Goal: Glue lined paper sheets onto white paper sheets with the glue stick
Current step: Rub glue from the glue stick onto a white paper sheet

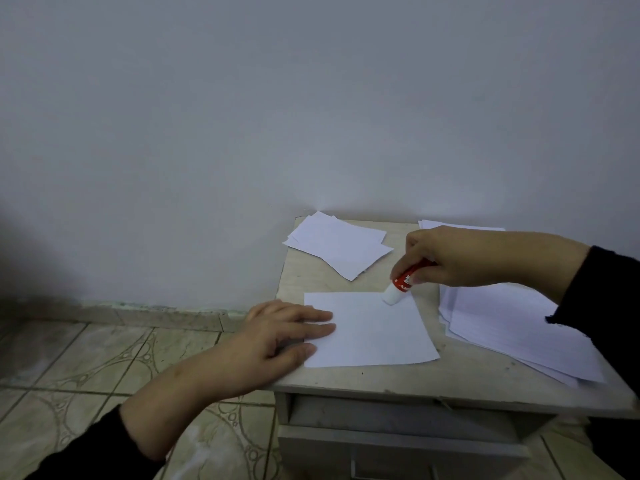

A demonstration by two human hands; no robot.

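Here we count one glue stick [401, 284], one single sheet [374, 332], two paper stacks [337, 242] [512, 327]. Our right hand [460, 256] grips the tilted stick, tip on the sheet's far right corner; our left hand [277, 336] rests flat, fingers straight, on its left edge. All lie on a small table [381, 377].
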